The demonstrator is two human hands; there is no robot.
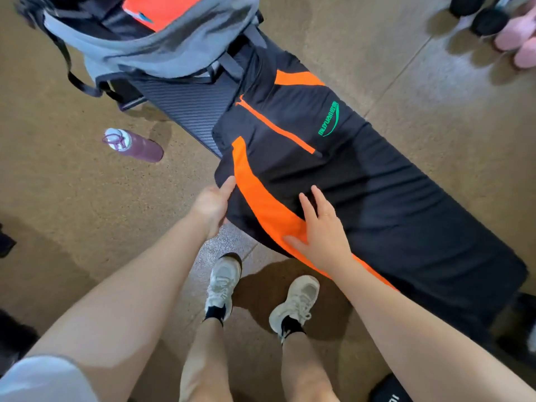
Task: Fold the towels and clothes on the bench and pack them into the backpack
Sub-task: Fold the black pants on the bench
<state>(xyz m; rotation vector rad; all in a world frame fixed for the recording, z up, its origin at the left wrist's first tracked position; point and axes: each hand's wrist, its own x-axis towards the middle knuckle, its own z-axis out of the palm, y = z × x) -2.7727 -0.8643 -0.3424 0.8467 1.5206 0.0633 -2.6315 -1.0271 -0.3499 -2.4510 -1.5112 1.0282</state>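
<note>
Lengthwise along the bench (185,111) lies the black-and-orange garment (362,181), its long axis following the bench toward the backpack (139,50) at the far end. At the near edge, the left hand (213,203) pinches the garment's overhanging side, while the right hand (322,233) lies spread flat on the orange stripe, nearer the middle.

**Garment on bench, backpack at far end**

A black garment (333,158) with orange panels, an orange zip line and a green embroidered logo is spread flat along the black bench (188,108). Its near edge is draped over the bench side. A grey backpack (139,50) is stood open at the bench's far end, with orange fabric seen inside.
</note>
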